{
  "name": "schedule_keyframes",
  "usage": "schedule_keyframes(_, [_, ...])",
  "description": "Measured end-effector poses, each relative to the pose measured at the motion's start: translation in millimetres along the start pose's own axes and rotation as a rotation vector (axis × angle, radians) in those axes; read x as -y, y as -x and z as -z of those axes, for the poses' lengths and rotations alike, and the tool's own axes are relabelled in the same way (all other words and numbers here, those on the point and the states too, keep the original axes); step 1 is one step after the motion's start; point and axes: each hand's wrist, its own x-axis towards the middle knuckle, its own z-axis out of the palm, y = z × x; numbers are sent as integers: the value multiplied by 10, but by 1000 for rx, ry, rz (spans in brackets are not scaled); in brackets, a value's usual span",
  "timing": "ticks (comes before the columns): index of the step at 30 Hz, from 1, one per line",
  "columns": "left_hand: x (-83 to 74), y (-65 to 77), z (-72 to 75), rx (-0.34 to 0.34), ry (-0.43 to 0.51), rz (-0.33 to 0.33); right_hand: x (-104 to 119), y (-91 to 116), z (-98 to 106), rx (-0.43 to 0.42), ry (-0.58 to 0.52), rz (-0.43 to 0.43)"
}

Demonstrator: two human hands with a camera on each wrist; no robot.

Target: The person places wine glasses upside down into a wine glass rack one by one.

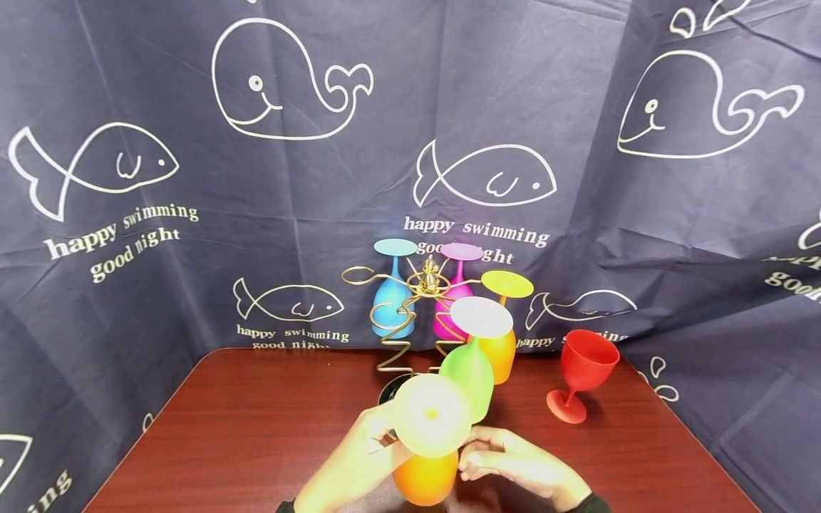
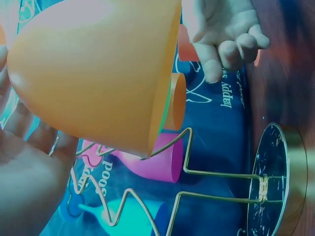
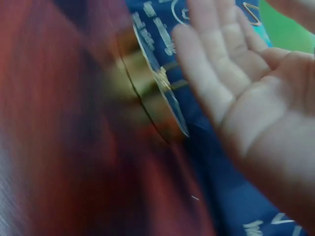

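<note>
My left hand (image 1: 356,452) grips an orange goblet (image 1: 425,481) near its stem. The goblet hangs upside down, its pale-looking foot upward, in front of a gold wire rack (image 1: 403,349). Whether a rack ring touches it is hidden. Just right of its bowl is my right hand (image 1: 516,463), fingers loosely bent and holding nothing; the left wrist view shows its palm too. Upside down about the rack are a blue goblet (image 1: 391,306), a magenta goblet (image 1: 450,313), a yellow-orange goblet (image 1: 499,356) and a green goblet (image 1: 471,374).
A red goblet (image 1: 589,360) stands upright at the table's right side. The rack's round base (image 2: 295,182) sits on the reddish-brown table (image 1: 256,420). Dark cloth (image 1: 385,178) printed with fish and whales hangs behind and beside the table.
</note>
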Motion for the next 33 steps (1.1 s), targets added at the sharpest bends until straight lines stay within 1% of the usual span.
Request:
schedule_keyframes(2, [-1, 6, 14, -5, 18, 31, 52, 47, 31, -79, 111, -36])
schedule_keyframes(4, [12, 10, 25, -8, 35, 41, 101, 90, 58, -164, 273, -74])
schedule_keyframes(6, [25, 8, 35, -9, 44, 34, 149, 108, 73, -231, 490, -74])
schedule_keyframes(7, [25, 9, 41, -11, 54, 48, 166, 112, 77, -270, 597, -67])
schedule_keyframes(9, [30, 4, 48, -12, 63, 35, 187, 116, 80, -366, 796, -50])
schedule_keyframes(10, [26, 5, 51, -16, 70, 49, 193, 116, 80, -415, 889, -38])
schedule_keyframes(11, [25, 4, 54, -18, 67, 43, 195, 117, 78, -468, 986, -32])
schedule_keyframes(13, [20, 5, 58, -23, 71, 50, 190, 116, 72, -577, 1157, -43])
schedule_keyframes(15, [23, 4, 62, -24, 65, 29, 178, 111, 68, -676, 1332, -46])
schedule_keyframes(18, [35, 7, 66, -25, 61, 16, 154, 108, 70, -773, 1520, -41])
schedule_keyframes(20, [46, 11, 71, -28, 60, 16, 141, 105, 74, -808, 1596, -36])
schedule_keyframes(22, [54, 17, 80, -32, 50, 15, 127, 106, 79, -830, 1637, -54])
schedule_keyframes(26, [57, 19, 100, -38, 40, 22, 112, 109, 87, -850, 1666, -104])
schedule_keyframes(33, [47, 16, 153, -50, 15, 57, 89, 108, 134, -888, 1678, -117])
